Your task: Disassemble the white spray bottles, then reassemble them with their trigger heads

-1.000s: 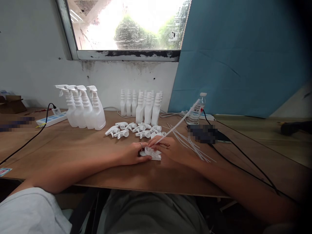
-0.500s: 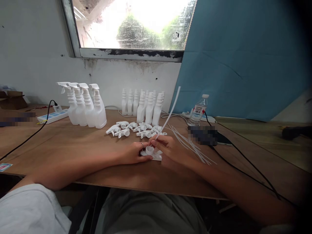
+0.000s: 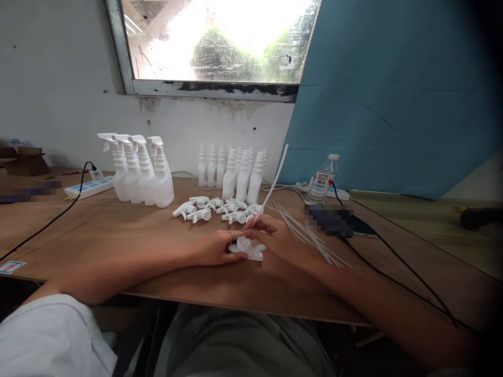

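Observation:
My left hand (image 3: 220,247) is closed around a white trigger spray head (image 3: 251,252), which lies on its side on the table with its collar facing up. A thin white dip tube (image 3: 274,183) is pinched near its lower end by my right hand (image 3: 271,234). The tube slants up and to the right. Its lower end is by the collar, but my fingers hide whether it is inside. Several loose spray heads (image 3: 199,215) lie just beyond my hands. To the right is a pile of loose tubes (image 3: 310,238).
Bottles with spray heads fitted (image 3: 162,180) stand at the back left. Behind the loose heads are several bottles without heads (image 3: 242,178). A water bottle (image 3: 323,180), black cables (image 3: 408,277) and a power strip (image 3: 88,188) are also on the brown table (image 3: 98,230).
The camera view has shifted slightly. My right hand and the tube's lower end are a little higher above the collar. The left hand keeps its hold on the spray head.

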Action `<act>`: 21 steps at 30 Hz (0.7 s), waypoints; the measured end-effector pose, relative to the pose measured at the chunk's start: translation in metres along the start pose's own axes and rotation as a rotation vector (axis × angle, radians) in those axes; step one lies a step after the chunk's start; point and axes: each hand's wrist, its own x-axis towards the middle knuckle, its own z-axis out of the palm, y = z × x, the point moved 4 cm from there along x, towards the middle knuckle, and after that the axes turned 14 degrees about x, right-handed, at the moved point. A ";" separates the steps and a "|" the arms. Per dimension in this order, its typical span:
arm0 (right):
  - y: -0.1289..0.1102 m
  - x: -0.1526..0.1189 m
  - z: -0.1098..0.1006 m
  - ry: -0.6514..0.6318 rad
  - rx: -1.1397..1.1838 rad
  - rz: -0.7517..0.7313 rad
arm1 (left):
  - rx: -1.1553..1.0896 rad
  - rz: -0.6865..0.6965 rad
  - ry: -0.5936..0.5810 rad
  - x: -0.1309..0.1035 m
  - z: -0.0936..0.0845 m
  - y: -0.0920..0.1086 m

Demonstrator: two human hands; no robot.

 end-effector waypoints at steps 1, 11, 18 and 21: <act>0.000 0.000 0.000 0.003 -0.016 -0.009 | -0.002 -0.001 -0.004 0.000 0.000 0.000; -0.017 -0.006 0.004 -0.072 -0.333 -0.196 | -0.029 0.012 -0.013 0.000 0.004 -0.007; -0.023 -0.009 0.005 -0.101 -0.366 -0.239 | -0.012 0.005 -0.015 0.000 0.000 -0.002; -0.022 -0.011 0.006 -0.120 -0.372 -0.236 | -0.006 0.004 -0.024 0.000 -0.001 0.001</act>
